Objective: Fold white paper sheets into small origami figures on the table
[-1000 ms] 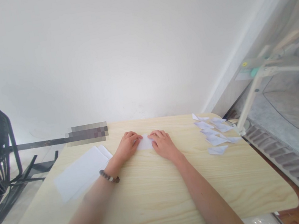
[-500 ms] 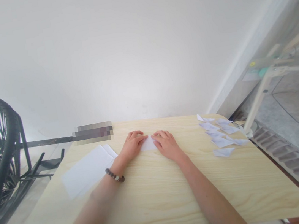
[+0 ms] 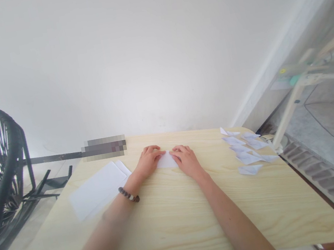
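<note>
A small white sheet of paper (image 3: pixel 166 161) lies on the wooden table between my two hands, partly covered by them. My left hand (image 3: pixel 150 160), with a beaded bracelet on the wrist, closes its fingers on the paper's left side. On the opposite side, my right hand (image 3: pixel 185 158) has its thumb and fingers pressed on the paper's right part. Both hands rest low at the table surface. How the paper is folded under the fingers is too small to tell.
Flat white sheets (image 3: pixel 99 190) lie to the left on the table (image 3: pixel 178 226). Several folded paper pieces (image 3: pixel 246 156) are grouped at the right. A dark woven chair (image 3: pixel 12 148) stands left, a white wall (image 3: pixel 149 59) behind, and a pale metal frame (image 3: pixel 290 109) at right.
Almost nothing differs. Both hands stay on the paper, and the fingers of my right hand have shifted very slightly.
</note>
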Motion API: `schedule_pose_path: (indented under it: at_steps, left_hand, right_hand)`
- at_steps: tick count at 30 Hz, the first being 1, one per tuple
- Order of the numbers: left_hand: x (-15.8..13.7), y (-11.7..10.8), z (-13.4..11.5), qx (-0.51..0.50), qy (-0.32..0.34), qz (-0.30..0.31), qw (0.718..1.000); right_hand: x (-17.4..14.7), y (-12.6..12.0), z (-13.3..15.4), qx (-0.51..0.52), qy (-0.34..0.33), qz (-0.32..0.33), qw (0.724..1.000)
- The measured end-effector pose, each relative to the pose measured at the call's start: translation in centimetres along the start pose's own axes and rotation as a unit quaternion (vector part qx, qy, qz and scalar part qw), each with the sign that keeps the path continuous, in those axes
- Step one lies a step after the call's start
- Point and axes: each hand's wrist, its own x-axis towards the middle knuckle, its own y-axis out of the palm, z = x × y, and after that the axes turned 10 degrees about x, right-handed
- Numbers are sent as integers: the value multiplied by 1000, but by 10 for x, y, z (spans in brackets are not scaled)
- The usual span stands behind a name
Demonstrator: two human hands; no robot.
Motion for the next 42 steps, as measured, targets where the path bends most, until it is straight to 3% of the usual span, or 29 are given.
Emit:
schedule_pose_path:
  at_steps: [5,11,22,42]
  left_hand:
    - [-2,-2,0,-10,15,-4,1000]
    - [-4,-10,-5,-21,77,26,996]
    - [-5,-7,-5,14,38,-9,999]
    - [-4,-18,-14,-5,51,0,999]
  right_hand:
    - [0,0,0,2,5,-13,1000]
    - [-1,1,1,8,16,-31,999]
    - [-1,-1,-5,51,-25,-15,998]
    - [1,-1,1,53,23,-62,996]
